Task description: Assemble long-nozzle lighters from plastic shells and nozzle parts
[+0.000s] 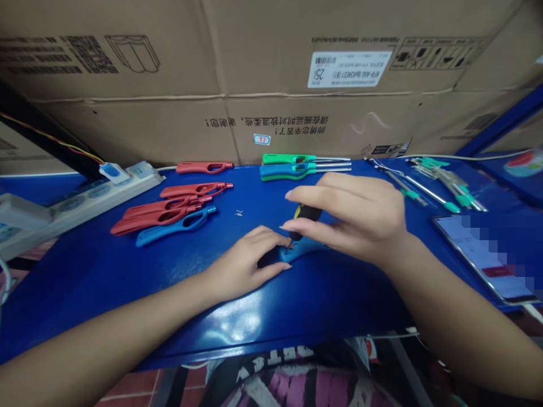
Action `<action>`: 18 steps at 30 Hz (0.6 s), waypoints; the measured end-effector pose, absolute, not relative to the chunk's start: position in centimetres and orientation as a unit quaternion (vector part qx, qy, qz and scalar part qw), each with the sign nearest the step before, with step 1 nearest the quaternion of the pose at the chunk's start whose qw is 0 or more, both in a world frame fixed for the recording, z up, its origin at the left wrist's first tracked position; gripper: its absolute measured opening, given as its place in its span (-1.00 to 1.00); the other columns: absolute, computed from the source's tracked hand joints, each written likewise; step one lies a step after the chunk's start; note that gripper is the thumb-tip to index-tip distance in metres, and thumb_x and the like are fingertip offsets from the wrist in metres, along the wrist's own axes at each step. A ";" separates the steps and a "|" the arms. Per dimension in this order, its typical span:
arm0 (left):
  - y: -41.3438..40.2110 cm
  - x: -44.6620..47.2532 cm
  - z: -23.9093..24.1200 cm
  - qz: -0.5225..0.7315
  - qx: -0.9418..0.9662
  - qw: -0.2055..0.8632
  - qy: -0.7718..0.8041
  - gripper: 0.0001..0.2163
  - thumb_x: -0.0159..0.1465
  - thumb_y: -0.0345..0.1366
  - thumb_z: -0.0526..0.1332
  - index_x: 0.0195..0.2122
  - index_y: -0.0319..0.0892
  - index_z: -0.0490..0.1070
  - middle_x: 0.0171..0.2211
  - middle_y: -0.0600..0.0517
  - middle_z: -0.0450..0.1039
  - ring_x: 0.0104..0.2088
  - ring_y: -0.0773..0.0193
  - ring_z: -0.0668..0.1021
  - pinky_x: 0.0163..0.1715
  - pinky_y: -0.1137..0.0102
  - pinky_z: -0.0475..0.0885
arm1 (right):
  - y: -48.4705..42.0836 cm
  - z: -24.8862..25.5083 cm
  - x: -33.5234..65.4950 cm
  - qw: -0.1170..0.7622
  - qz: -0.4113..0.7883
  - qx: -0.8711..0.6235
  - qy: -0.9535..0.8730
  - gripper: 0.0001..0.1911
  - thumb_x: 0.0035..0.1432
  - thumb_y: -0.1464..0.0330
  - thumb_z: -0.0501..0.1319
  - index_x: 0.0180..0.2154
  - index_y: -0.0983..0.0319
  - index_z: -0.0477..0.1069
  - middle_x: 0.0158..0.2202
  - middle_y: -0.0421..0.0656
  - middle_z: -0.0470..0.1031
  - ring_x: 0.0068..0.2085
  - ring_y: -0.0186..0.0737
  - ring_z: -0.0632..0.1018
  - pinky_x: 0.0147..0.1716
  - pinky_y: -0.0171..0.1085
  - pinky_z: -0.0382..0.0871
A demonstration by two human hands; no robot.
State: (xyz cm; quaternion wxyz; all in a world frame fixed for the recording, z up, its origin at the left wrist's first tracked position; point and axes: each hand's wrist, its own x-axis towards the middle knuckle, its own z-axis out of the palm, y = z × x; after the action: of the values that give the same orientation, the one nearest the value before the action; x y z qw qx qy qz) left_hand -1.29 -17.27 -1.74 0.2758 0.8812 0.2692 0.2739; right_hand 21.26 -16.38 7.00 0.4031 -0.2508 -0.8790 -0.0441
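My right hand pinches the black and yellow handle of a screwdriver. Its tip points down at the end of a blue lighter body lying on the table. Thumb and fingers of my left hand close around that same end of the lighter body. My right hand hides the lighter's far end. A few tiny screws lie on the table just beyond my left hand.
Red lighter shells and a blue shell lie left. Green and blue lighters with metal tubes rest at the back. Loose lighter parts and a phone are right; a power strip stands left. Cardboard walls the back.
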 end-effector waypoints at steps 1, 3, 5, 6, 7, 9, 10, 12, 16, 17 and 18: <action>-17.3 -1.3 -1.7 0.275 0.881 0.278 0.268 -0.72 0.36 -0.26 0.31 0.06 -0.13 0.42 -0.01 -0.03 0.54 0.02 0.17 0.53 0.09 0.23 0.43 | -16.4 7.1 21.2 0.399 -0.036 -0.253 -0.881 -0.72 0.38 0.27 0.19 0.03 0.22 0.52 -0.17 -0.10 0.62 -0.19 -0.22 0.61 -0.16 -0.24 0.52; -17.3 -1.3 -1.7 0.274 0.880 0.280 0.269 -0.72 0.36 -0.26 0.31 0.06 -0.14 0.42 -0.03 -0.03 0.54 0.02 0.17 0.53 0.07 0.25 0.44 | -16.4 7.3 21.2 0.389 0.031 -0.245 -0.888 -0.65 0.44 0.36 0.06 0.15 0.22 0.44 0.00 -0.06 0.58 -0.08 -0.22 0.60 -0.06 -0.19 0.51; -17.3 -1.3 -1.7 0.274 0.881 0.278 0.269 -0.73 0.36 -0.26 0.31 0.05 -0.15 0.43 -0.03 -0.04 0.54 0.02 0.17 0.52 0.06 0.26 0.44 | -16.5 7.5 21.3 0.388 0.095 -0.230 -0.888 -0.62 0.44 0.41 0.02 0.18 0.20 0.41 0.01 -0.09 0.58 -0.06 -0.26 0.59 -0.03 -0.19 0.52; -17.3 -1.3 -1.7 0.275 0.881 0.275 0.269 -0.73 0.36 -0.26 0.31 0.05 -0.15 0.43 -0.03 -0.04 0.54 0.02 0.17 0.53 0.07 0.26 0.44 | -16.5 7.5 21.3 0.394 0.097 -0.224 -0.886 -0.66 0.44 0.38 0.06 0.15 0.19 0.44 -0.05 -0.12 0.60 -0.10 -0.27 0.60 -0.07 -0.22 0.53; -17.3 -1.3 -1.8 0.277 0.881 0.272 0.269 -0.73 0.36 -0.26 0.31 0.05 -0.15 0.42 -0.02 -0.04 0.54 0.02 0.17 0.53 0.07 0.26 0.44 | -16.5 7.5 21.4 0.403 0.079 -0.221 -0.885 -0.71 0.41 0.33 0.13 0.09 0.18 0.49 -0.13 -0.14 0.61 -0.15 -0.28 0.61 -0.12 -0.25 0.54; -17.2 -1.3 -1.8 0.280 0.881 0.271 0.268 -0.73 0.35 -0.25 0.32 0.05 -0.15 0.42 -0.02 -0.04 0.54 0.03 0.17 0.53 0.08 0.25 0.44 | -16.4 7.4 21.5 0.414 0.011 -0.233 -0.880 -0.74 0.35 0.25 0.23 0.00 0.18 0.54 -0.19 -0.14 0.61 -0.20 -0.25 0.61 -0.18 -0.27 0.54; -17.2 -1.3 -1.8 0.280 0.881 0.272 0.268 -0.73 0.35 -0.25 0.32 0.06 -0.14 0.42 -0.01 -0.04 0.54 0.03 0.17 0.54 0.08 0.24 0.44 | -16.4 7.4 21.5 0.412 -0.013 -0.242 -0.879 -0.73 0.36 0.24 0.22 0.00 0.20 0.53 -0.16 -0.10 0.60 -0.18 -0.23 0.61 -0.17 -0.25 0.53; -17.3 -1.3 -1.8 0.278 0.880 0.277 0.268 -0.73 0.36 -0.24 0.31 0.05 -0.14 0.43 -0.02 -0.05 0.54 0.03 0.15 0.53 0.08 0.22 0.45 | -16.4 7.3 21.5 0.395 0.003 -0.250 -0.884 -0.69 0.43 0.30 0.10 0.10 0.23 0.47 -0.04 -0.04 0.57 -0.10 -0.20 0.60 -0.13 -0.22 0.53; -17.3 -1.3 -1.7 0.273 0.880 0.279 0.269 -0.73 0.36 -0.24 0.30 0.06 -0.14 0.43 -0.01 -0.06 0.53 0.04 0.14 0.52 0.09 0.19 0.44 | -16.5 7.4 21.4 0.384 0.097 -0.229 -0.889 -0.71 0.44 0.38 0.06 0.08 0.22 0.45 -0.11 -0.10 0.58 -0.14 -0.26 0.59 -0.13 -0.27 0.52; -17.4 -1.3 -1.7 0.272 0.881 0.278 0.269 -0.73 0.37 -0.24 0.30 0.06 -0.14 0.43 -0.01 -0.06 0.53 0.04 0.14 0.52 0.10 0.19 0.44 | -16.5 7.4 21.4 0.393 0.073 -0.231 -0.887 -0.77 0.41 0.33 0.14 0.02 0.20 0.49 -0.18 -0.13 0.59 -0.19 -0.26 0.59 -0.16 -0.27 0.52; -17.4 -1.3 -1.7 0.272 0.881 0.278 0.268 -0.73 0.37 -0.25 0.30 0.06 -0.14 0.42 -0.01 -0.06 0.53 0.04 0.14 0.53 0.09 0.20 0.44 | -16.5 7.4 21.4 0.400 0.037 -0.237 -0.885 -0.79 0.37 0.28 0.21 -0.03 0.19 0.51 -0.23 -0.14 0.58 -0.22 -0.25 0.59 -0.18 -0.27 0.52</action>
State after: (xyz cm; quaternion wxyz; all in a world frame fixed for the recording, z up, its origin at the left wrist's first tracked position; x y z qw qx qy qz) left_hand -1.29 -17.38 -1.65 0.2779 0.8812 0.2685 0.2723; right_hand 21.39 -16.47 7.42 0.4002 -0.2369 -0.8845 0.0370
